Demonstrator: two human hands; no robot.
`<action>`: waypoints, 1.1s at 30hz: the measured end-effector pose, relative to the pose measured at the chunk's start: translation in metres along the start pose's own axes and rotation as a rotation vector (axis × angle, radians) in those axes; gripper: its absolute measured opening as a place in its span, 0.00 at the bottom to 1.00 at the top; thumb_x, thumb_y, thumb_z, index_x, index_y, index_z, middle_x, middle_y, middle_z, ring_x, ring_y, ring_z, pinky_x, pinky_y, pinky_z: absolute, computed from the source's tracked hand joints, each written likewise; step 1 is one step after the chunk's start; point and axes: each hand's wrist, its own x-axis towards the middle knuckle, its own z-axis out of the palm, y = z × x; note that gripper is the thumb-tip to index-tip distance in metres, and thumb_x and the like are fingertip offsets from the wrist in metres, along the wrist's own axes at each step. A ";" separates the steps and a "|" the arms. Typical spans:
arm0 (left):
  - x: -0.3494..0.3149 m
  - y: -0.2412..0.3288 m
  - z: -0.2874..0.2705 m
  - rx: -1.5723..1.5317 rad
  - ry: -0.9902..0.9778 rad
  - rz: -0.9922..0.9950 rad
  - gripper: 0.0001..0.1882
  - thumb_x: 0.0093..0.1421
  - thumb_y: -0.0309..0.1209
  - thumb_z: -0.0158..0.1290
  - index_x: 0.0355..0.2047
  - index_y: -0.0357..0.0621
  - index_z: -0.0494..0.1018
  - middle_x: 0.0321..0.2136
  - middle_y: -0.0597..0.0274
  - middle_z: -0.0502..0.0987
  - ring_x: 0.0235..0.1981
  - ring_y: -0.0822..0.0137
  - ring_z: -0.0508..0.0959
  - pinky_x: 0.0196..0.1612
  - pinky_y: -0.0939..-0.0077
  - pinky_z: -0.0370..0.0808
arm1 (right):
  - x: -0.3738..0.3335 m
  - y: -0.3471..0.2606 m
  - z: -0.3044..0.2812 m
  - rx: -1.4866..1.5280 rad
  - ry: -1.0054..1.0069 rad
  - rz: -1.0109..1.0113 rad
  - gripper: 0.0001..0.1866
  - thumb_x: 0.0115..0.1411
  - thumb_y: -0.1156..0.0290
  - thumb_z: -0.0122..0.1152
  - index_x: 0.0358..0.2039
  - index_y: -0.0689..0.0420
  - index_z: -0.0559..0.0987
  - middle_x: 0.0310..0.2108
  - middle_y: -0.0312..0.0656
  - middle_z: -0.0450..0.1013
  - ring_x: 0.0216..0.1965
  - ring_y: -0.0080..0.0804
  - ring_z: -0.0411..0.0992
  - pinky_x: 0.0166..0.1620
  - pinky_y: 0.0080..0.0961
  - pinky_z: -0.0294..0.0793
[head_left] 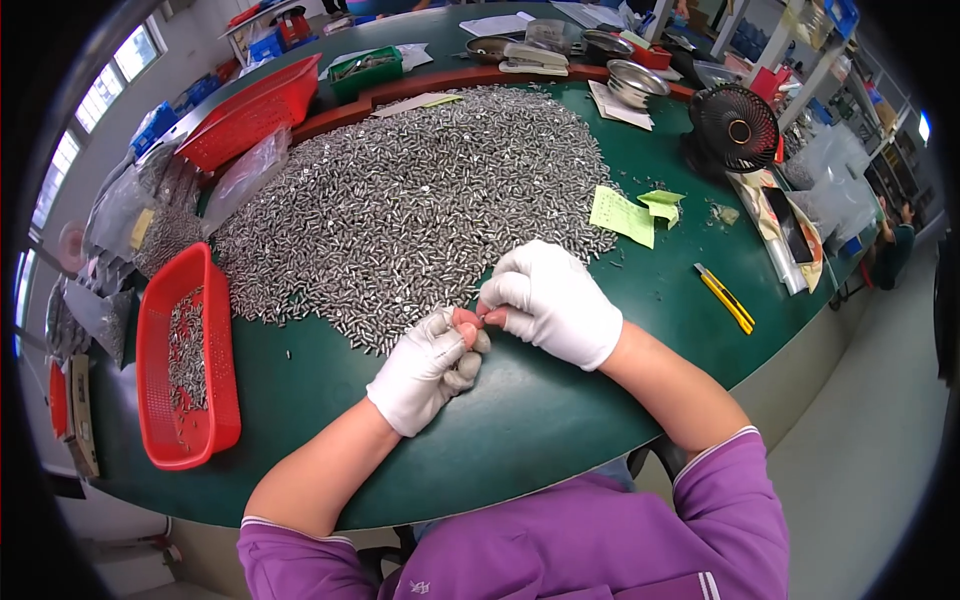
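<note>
My left hand (425, 370) and my right hand (555, 305) wear white gloves with some fingertips bare. They meet at the near edge of a wide heap of small silvery metal pins (420, 200) on the green table. The thumb and fingers of my right hand are pinched together, right against the pinched fingertips of my left hand. Whatever lies between the fingertips is too small and too covered to make out. At the left stands a red perforated plastic basket (222, 400) with a loose layer of similar pins inside.
A yellow utility knife (727, 300) and green paper slips (622, 215) lie right of the heap. Farther right stands a black fan (735, 130). Another red basket (250, 115), a green bin (365, 72), a stapler (533, 58) and metal bowls (637, 82) line the back.
</note>
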 end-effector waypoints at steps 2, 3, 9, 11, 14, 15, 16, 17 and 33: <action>0.000 0.000 0.000 0.015 -0.037 -0.022 0.07 0.61 0.35 0.55 0.35 0.49 0.71 0.25 0.72 0.73 0.20 0.81 0.67 0.21 0.91 0.61 | 0.000 -0.007 0.000 0.000 -0.048 -0.014 0.09 0.47 0.64 0.64 0.30 0.50 0.78 0.29 0.37 0.72 0.34 0.40 0.70 0.39 0.35 0.71; 0.000 0.000 0.000 0.016 -0.038 -0.023 0.07 0.61 0.35 0.55 0.35 0.49 0.71 0.25 0.72 0.73 0.20 0.81 0.67 0.21 0.91 0.61 | 0.000 -0.007 0.000 -0.001 -0.047 -0.013 0.09 0.47 0.64 0.64 0.30 0.50 0.78 0.29 0.37 0.72 0.34 0.40 0.70 0.39 0.35 0.71; -0.004 0.001 0.000 -0.055 0.007 0.003 0.08 0.62 0.37 0.52 0.34 0.47 0.70 0.28 0.66 0.72 0.24 0.76 0.69 0.24 0.88 0.65 | 0.000 0.003 -0.003 -0.182 -0.034 0.054 0.07 0.44 0.72 0.64 0.27 0.50 0.80 0.25 0.38 0.72 0.29 0.40 0.71 0.32 0.35 0.71; -0.004 0.001 0.003 -0.038 0.085 -0.010 0.08 0.64 0.37 0.49 0.35 0.47 0.69 0.30 0.63 0.72 0.25 0.74 0.69 0.26 0.86 0.66 | -0.004 0.011 -0.010 -0.282 -0.126 0.058 0.08 0.41 0.74 0.62 0.25 0.48 0.81 0.24 0.38 0.72 0.29 0.39 0.72 0.31 0.36 0.71; -0.003 0.002 0.007 -0.056 0.090 -0.026 0.08 0.65 0.37 0.47 0.36 0.46 0.68 0.30 0.62 0.71 0.25 0.73 0.69 0.26 0.85 0.65 | -0.011 0.025 -0.021 -0.342 -0.244 0.049 0.08 0.40 0.75 0.61 0.23 0.49 0.81 0.23 0.38 0.72 0.28 0.39 0.72 0.31 0.36 0.71; -0.004 0.002 0.006 -0.057 0.098 -0.024 0.08 0.65 0.37 0.47 0.36 0.46 0.68 0.30 0.62 0.71 0.25 0.73 0.69 0.26 0.85 0.65 | -0.008 0.026 -0.026 -0.379 -0.257 0.050 0.08 0.39 0.76 0.60 0.22 0.50 0.81 0.23 0.38 0.72 0.28 0.39 0.72 0.30 0.36 0.71; -0.005 0.003 0.003 -0.043 0.109 -0.026 0.09 0.65 0.38 0.47 0.36 0.47 0.68 0.30 0.62 0.71 0.25 0.73 0.68 0.26 0.85 0.65 | -0.006 0.026 -0.028 -0.447 -0.224 0.112 0.08 0.38 0.76 0.60 0.22 0.50 0.81 0.23 0.38 0.72 0.28 0.39 0.72 0.30 0.36 0.71; -0.007 0.004 0.001 -0.029 0.120 -0.028 0.09 0.65 0.38 0.47 0.36 0.47 0.67 0.30 0.62 0.71 0.25 0.72 0.68 0.26 0.85 0.65 | -0.003 0.025 -0.030 -0.514 -0.192 0.174 0.07 0.38 0.76 0.60 0.21 0.51 0.81 0.24 0.38 0.72 0.29 0.39 0.72 0.30 0.36 0.71; -0.002 0.000 0.008 0.010 0.071 0.005 0.11 0.63 0.40 0.52 0.36 0.47 0.71 0.28 0.68 0.73 0.27 0.77 0.72 0.29 0.88 0.69 | -0.003 -0.002 0.006 0.149 -0.042 0.083 0.08 0.48 0.67 0.64 0.31 0.51 0.80 0.29 0.39 0.74 0.33 0.41 0.72 0.38 0.35 0.72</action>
